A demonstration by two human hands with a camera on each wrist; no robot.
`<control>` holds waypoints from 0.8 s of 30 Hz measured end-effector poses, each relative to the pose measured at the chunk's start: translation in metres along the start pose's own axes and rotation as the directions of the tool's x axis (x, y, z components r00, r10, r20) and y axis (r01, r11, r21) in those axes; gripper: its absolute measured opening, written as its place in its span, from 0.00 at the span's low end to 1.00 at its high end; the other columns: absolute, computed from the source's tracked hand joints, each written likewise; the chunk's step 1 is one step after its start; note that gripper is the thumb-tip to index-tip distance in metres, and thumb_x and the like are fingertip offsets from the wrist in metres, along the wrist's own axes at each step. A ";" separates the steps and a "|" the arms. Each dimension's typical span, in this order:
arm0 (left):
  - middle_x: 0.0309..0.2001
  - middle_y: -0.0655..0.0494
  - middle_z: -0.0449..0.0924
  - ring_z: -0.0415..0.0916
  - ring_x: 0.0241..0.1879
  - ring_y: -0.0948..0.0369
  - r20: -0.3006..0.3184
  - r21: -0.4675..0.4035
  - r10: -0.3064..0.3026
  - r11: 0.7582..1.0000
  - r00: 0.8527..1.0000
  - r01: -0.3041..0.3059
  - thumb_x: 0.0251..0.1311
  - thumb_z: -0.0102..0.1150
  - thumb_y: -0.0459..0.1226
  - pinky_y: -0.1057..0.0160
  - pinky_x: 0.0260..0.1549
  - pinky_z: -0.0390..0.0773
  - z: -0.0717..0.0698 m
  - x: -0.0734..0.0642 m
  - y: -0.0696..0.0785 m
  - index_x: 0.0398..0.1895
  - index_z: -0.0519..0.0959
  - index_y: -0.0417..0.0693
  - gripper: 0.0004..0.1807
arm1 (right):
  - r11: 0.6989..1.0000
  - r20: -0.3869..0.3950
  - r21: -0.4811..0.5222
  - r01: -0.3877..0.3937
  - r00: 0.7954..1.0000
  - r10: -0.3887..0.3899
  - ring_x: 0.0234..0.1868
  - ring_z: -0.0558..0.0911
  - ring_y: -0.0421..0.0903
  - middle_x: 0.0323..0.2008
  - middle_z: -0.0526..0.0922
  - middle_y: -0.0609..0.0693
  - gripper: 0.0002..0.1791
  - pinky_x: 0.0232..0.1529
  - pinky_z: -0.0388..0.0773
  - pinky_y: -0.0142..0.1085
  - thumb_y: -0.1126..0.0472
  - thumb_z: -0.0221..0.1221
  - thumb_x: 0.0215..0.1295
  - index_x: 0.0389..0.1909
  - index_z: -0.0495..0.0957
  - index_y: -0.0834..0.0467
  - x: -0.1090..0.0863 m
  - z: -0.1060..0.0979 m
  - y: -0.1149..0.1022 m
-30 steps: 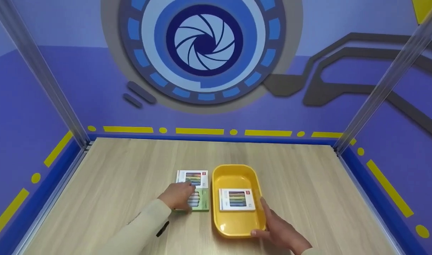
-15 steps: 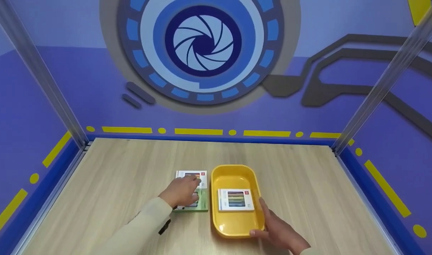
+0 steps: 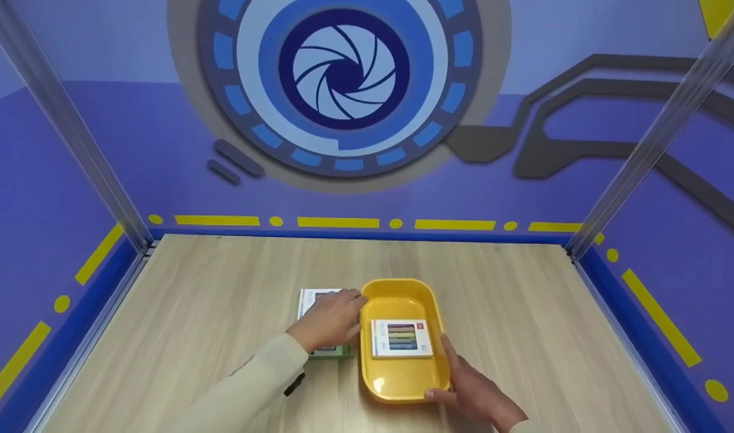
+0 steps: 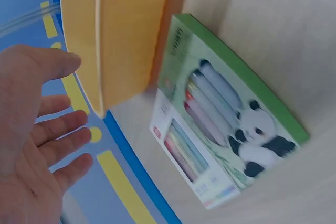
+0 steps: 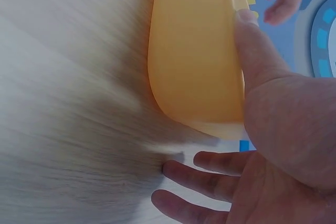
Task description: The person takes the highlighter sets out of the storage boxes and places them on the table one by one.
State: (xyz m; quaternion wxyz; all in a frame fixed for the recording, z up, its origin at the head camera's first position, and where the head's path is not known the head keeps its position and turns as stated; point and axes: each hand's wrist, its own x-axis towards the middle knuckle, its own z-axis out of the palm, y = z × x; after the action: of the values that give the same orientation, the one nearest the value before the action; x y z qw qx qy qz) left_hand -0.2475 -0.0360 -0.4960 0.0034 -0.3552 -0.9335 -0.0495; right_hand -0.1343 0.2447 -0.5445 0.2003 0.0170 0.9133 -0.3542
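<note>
A yellow tray (image 3: 397, 382) stands on the table with a white pack of coloured pens or crayons (image 3: 401, 338) lying flat in it. To its left lie a second white pack (image 4: 191, 156) and a green panda box (image 4: 236, 93) with pen-like sticks behind its window. My left hand (image 3: 330, 319) is above these two, holding nothing, its fingertips close to the tray's left rim; in the head view it covers much of both packs. My right hand (image 3: 475, 385) rests against the tray's near right corner, thumb at the rim and fingers fairly straight along the right side.
The wooden tabletop (image 3: 222, 282) ends at a blue back wall (image 3: 342, 198) with printed shapes. Metal posts (image 3: 649, 138) rise at the two back corners, and blue side walls border the table.
My left hand has lifted from the green box and moved right and slightly away, toward the tray's left rim. The packs, the tray and my right hand have stayed in place.
</note>
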 end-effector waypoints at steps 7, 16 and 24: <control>0.66 0.54 0.70 0.69 0.64 0.57 0.082 0.003 -0.001 1.000 0.997 0.000 0.65 0.55 0.51 0.54 0.67 0.68 0.001 0.010 0.021 0.68 0.67 0.53 0.30 | 0.998 0.000 -0.031 0.047 0.999 -0.047 0.70 0.64 0.59 0.74 0.54 0.65 0.66 0.69 0.59 0.60 0.35 0.66 0.49 0.77 0.34 0.56 -0.001 -0.002 0.000; 0.66 0.55 0.70 0.70 0.63 0.58 0.089 -0.017 0.021 1.000 0.996 -0.019 0.65 0.55 0.51 0.57 0.66 0.69 0.006 0.012 0.031 0.68 0.67 0.53 0.29 | 0.997 -0.011 -0.055 0.053 0.998 -0.054 0.69 0.65 0.60 0.73 0.55 0.66 0.66 0.68 0.61 0.60 0.36 0.66 0.50 0.77 0.35 0.57 -0.003 -0.003 0.001; 0.67 0.57 0.69 0.68 0.65 0.60 0.130 -0.047 0.021 0.999 0.991 -0.015 0.65 0.56 0.51 0.57 0.67 0.68 0.013 0.013 0.035 0.69 0.66 0.56 0.30 | 0.996 0.003 -0.041 0.083 0.997 -0.083 0.70 0.63 0.61 0.73 0.53 0.67 0.66 0.69 0.58 0.61 0.37 0.66 0.51 0.77 0.33 0.58 -0.003 -0.002 0.001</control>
State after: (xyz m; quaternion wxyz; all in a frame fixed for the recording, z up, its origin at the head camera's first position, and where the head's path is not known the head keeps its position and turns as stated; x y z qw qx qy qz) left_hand -0.2335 0.0004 -0.5056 -0.0654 -0.3662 -0.9270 -0.0475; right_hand -0.1318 0.2468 -0.5427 0.1862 -0.0252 0.9202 -0.3433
